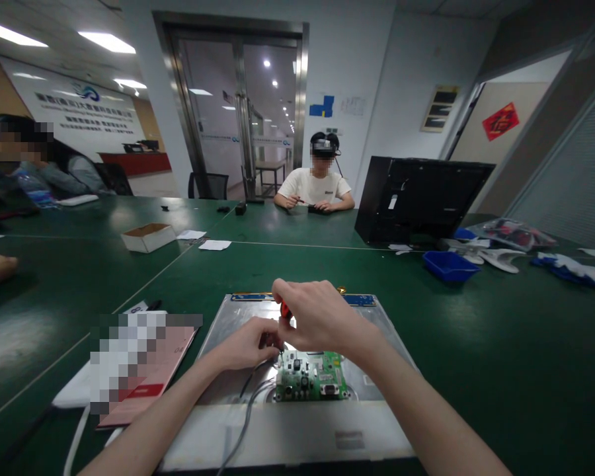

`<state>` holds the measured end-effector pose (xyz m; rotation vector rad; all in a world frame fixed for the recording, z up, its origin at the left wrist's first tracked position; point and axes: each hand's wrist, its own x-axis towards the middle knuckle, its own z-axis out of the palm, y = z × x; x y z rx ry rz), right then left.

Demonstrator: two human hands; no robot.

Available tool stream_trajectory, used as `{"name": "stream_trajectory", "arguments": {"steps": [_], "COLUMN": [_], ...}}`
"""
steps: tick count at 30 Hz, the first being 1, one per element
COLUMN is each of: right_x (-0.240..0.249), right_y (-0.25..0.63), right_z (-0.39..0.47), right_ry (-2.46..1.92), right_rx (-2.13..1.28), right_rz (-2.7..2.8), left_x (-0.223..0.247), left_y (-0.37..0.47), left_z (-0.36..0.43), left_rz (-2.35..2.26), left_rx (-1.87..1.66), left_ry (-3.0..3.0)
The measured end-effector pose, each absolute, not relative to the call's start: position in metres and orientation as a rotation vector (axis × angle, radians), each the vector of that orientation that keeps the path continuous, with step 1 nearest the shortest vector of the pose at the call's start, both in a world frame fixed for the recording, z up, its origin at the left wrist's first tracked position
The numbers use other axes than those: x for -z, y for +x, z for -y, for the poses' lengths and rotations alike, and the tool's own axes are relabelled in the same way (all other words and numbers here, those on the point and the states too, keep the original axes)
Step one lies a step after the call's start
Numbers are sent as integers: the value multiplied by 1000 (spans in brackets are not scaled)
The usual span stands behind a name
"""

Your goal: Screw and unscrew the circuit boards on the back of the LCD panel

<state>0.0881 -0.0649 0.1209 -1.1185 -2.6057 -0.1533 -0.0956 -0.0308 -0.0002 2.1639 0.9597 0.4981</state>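
My right hand (317, 314) is closed around a screwdriver with a red and black handle (286, 311), held upright over the far left corner of a green circuit board (310, 377). Close beside it, my left hand (255, 344) has its fingers pinched together near that corner; what they hold, if anything, is hidden. The board sits on the metal back of a flat display panel (218, 390). Grey cables (250, 413) run from the board's left side toward me. Along the panel's far edge lies a narrow blue circuit strip (359, 300).
Left of the panel lie a pink booklet (166, 370) and a white object, partly blurred out. Farther off stand an open cardboard box (149, 237), a blue tray (450, 266) and a black monitor (421, 198). A person (317, 182) sits opposite; others are at the left.
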Motion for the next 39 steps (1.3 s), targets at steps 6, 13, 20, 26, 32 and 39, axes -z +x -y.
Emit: {"name": "stream_trajectory", "arguments": {"steps": [6,13,20,26,32,39], "right_x": [-119,-121,-119,-123,-122,-123], "right_y": [87,88,88,88,89,89], "right_z": [62,64,63,68,65,67], "right_ry": [-1234,-1140,-1175,-1136,-1192,-1212], "right_rx": [227,143,220,166,221,193], "right_rz": [2593,2598,2592,2610,2606,2603], "left_x": [2,1,2,-2,3,5], "left_y": [-97,-96,-96,-95,-96,-96], "left_z": [31,31,31,32,31,30], "left_rz": [-977,-945,-981,-958,-997,-975], "left_rx": [-479,-517,-486,-495,-467,-484], "left_ry": [2124,2156,2114,2155,2116,2140]}}
